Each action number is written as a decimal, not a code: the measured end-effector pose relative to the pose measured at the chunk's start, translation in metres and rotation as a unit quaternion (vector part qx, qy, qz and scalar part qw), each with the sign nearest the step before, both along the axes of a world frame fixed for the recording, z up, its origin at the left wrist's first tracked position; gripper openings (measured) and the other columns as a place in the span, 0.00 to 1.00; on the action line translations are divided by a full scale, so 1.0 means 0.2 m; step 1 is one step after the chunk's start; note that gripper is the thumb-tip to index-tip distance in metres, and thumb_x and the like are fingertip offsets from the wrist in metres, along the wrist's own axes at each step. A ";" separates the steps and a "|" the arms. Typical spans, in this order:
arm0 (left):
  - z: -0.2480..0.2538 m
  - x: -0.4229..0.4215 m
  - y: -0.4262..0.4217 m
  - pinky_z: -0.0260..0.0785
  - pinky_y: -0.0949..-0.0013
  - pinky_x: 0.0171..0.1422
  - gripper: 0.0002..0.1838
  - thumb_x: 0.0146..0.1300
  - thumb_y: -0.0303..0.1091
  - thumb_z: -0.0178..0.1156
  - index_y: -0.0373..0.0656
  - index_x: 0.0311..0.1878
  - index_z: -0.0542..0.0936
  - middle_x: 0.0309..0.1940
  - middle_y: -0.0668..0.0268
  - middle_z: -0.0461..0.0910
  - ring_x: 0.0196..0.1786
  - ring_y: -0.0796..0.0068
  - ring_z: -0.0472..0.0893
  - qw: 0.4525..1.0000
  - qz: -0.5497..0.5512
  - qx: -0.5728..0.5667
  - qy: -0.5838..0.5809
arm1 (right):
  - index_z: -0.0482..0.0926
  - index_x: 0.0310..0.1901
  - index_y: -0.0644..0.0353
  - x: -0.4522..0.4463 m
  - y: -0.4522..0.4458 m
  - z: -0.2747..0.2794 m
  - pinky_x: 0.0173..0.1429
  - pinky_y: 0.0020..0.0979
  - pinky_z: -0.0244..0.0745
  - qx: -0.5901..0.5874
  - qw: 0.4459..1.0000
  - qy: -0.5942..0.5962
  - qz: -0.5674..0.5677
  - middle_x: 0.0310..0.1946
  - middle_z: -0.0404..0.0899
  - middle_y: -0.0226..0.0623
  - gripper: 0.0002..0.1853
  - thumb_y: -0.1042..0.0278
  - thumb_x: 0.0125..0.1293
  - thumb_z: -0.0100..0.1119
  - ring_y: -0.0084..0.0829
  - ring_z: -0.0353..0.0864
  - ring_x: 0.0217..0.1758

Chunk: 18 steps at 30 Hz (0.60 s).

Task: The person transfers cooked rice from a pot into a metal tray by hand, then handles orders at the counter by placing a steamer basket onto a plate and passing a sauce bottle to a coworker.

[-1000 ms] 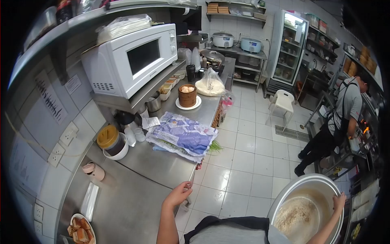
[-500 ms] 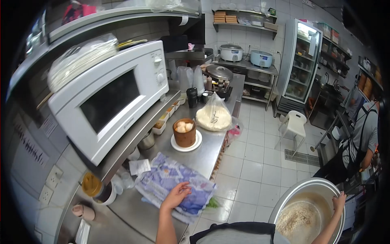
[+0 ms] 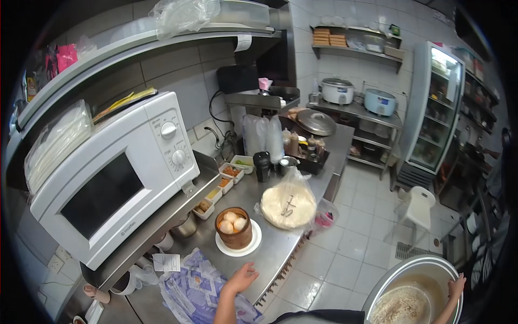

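Note:
My left hand (image 3: 242, 278) is open above the steel counter's front edge, fingers stretched forward, holding nothing. Beneath and left of it lies a crumpled purple-and-white plastic sheet or bag (image 3: 197, 289). Just ahead, a brown round steamer basket (image 3: 235, 237) with several pale round pieces stands on a white plate (image 3: 256, 237). My right hand (image 3: 456, 287) grips the far right rim of a big metal pot (image 3: 388, 289), held at my right side. Pale brownish residue coats the pot's bottom.
A tied clear bag with pale contents (image 3: 288, 208) sits farther along the counter (image 3: 270, 259). The microwave (image 3: 116, 181) stands on a raised shelf at left. Small food tubs (image 3: 232, 173) line the back. A white stool (image 3: 415, 210) stands on the tiled floor (image 3: 334, 243).
My view has swung left and moved nearer to the steamer basket. My left hand has gone forward past the purple sheet. My right hand stays on the pot's rim.

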<state>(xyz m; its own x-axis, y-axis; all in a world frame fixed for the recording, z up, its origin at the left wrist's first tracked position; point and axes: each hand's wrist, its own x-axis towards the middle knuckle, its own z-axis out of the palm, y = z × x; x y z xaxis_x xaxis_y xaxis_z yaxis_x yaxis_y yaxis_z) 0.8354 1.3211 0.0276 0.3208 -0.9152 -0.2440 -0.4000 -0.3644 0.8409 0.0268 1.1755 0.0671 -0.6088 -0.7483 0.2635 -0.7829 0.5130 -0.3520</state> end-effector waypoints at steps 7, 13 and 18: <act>-0.13 0.14 0.01 0.69 0.65 0.54 0.37 0.56 0.41 0.61 0.35 0.64 0.57 0.56 0.45 0.67 0.51 0.57 0.76 0.950 0.249 0.014 -0.190 | 0.61 0.60 0.68 0.44 -0.98 0.04 0.63 0.39 0.63 0.045 0.993 0.031 0.107 0.59 0.59 0.64 0.38 0.74 0.42 0.62 0.55 0.64 0.61; 0.44 0.06 -0.34 0.66 0.71 0.57 0.25 0.61 0.35 0.57 0.36 0.60 0.65 0.49 0.58 0.76 0.53 0.69 0.76 0.991 0.096 -0.057 0.074 | 0.61 0.59 0.69 0.51 -1.61 -0.04 0.62 0.40 0.64 0.003 0.990 0.052 0.132 0.58 0.61 0.62 0.37 0.75 0.42 0.61 0.55 0.65 0.59; 0.91 -0.03 -0.98 0.66 0.71 0.55 0.14 0.64 0.27 0.53 0.37 0.52 0.72 0.46 0.62 0.77 0.49 0.73 0.76 0.959 -0.141 -0.238 0.066 | 0.61 0.59 0.69 0.52 -1.93 -0.05 0.57 0.40 0.67 -0.030 0.988 0.026 0.149 0.52 0.64 0.57 0.36 0.78 0.42 0.56 0.55 0.69 0.53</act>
<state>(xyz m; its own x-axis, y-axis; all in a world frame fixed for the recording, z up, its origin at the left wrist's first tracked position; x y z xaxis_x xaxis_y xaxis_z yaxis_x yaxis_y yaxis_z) 0.8289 1.1244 0.2093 0.0400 -0.9786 0.2020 -0.3051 0.1806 0.9351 0.1299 0.7888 0.0573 -0.3492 -0.8743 0.3372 -0.9136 0.2375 -0.3301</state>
